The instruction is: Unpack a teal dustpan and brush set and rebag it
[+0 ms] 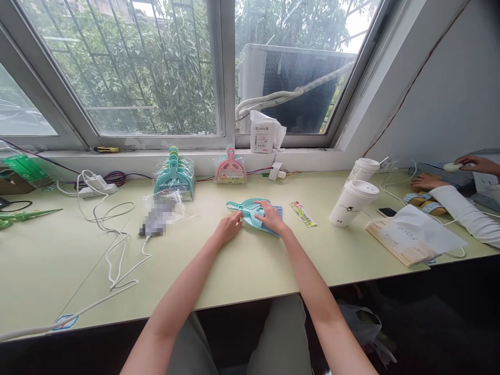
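A small teal dustpan with a brush [250,211] lies flat on the pale green table [242,265] in front of me. My right hand [271,216] rests on top of it, fingers spread over the brush end. My left hand [229,227] touches its near left edge with curled fingers. A narrow printed label strip [302,214] lies just right of the dustpan.
A stack of bagged teal dustpans [174,177] and a pink one [230,169] stand by the window sill. White cables [113,245] and a power strip [96,186] lie left. Two paper cups [353,202] and a paper bag [414,237] stand right, near another person's arms [461,211].
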`<state>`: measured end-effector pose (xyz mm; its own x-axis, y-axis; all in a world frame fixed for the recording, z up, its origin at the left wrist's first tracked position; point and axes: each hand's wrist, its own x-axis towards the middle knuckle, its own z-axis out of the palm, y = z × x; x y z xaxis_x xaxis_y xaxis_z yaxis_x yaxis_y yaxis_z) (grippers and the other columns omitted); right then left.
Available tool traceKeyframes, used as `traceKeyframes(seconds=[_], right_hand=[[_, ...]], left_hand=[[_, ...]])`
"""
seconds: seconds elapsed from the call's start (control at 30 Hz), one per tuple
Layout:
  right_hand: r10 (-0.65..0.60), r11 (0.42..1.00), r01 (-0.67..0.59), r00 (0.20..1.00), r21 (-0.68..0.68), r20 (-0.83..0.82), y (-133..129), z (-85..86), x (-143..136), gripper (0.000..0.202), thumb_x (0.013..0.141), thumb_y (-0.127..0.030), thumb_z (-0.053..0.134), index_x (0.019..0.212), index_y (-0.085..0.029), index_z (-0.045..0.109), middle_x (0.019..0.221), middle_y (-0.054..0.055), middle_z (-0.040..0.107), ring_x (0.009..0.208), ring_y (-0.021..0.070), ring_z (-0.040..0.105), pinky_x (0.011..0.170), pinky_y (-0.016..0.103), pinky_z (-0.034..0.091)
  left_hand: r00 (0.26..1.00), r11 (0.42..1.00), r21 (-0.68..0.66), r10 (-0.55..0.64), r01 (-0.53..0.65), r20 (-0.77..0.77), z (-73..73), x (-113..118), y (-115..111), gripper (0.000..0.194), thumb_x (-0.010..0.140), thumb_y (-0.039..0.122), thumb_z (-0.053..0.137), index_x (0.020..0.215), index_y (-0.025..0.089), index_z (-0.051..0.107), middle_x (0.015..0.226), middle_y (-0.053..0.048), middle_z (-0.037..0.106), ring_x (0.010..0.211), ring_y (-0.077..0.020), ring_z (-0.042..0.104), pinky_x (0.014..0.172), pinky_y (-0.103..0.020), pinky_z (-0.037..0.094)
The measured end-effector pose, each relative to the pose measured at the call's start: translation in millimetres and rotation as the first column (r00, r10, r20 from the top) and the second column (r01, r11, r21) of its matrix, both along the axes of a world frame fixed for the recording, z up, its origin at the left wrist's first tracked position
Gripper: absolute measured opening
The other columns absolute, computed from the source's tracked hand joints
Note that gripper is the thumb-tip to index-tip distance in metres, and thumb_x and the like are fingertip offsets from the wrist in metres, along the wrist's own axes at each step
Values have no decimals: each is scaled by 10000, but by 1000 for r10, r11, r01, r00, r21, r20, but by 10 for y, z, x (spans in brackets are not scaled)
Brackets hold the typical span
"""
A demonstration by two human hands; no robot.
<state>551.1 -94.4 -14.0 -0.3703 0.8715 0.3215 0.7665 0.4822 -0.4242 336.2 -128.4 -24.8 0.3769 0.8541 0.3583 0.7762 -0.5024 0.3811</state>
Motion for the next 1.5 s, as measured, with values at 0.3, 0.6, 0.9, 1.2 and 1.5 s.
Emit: traceKeyframes(seconds=[0.3,0.6,0.9,1.2,1.5], right_hand=[[-141,990,140,981,14,130,-32,-90,-144,204,854,-238,527,1025,-220,636,1130,65,645,1116,235,515,967,401,305],[-69,998,70,997,9,-26,-26,-135,-230,172,795,-243,557,913,-235,681,1051,30,686,1094,229,546,956,384,330],[16,1000,-17,994,-9,-112,29,-104,-204,184,752,-240,597,889,-242,720,1047,21,707,1065,246,568,955,384,371],[67,998,-65,994,24,-83,-9,-154,-290,201,784,-235,561,916,-235,713,1065,37,695,1098,263,556,975,414,345],[117,992,-111,986,59,-117,62,-176,-275,192,775,-206,575,903,-230,716,1030,42,702,1072,249,579,967,366,383]], left_hand=[[977,967,180,157,-182,144,-167,-324,196,593,785,163,596,1325,224,358,1363,-106,435,1275,-257,376,1021,-428,387],[960,970,113,187,-213,208,-110,-380,126,395,749,36,545,1099,217,568,1116,-67,560,1106,-243,460,973,-435,412],[998,985,162,44,-50,41,-45,-192,-17,513,771,125,647,1238,271,493,1174,-26,576,1091,-197,496,938,-351,453],[980,981,189,84,-49,-181,0,-165,-45,286,821,170,616,1088,265,656,1085,-30,630,1006,-188,552,869,-310,482],[964,982,176,109,-67,-242,34,-132,-46,313,822,153,596,1102,282,650,1114,-37,627,1033,-194,552,878,-315,481]])
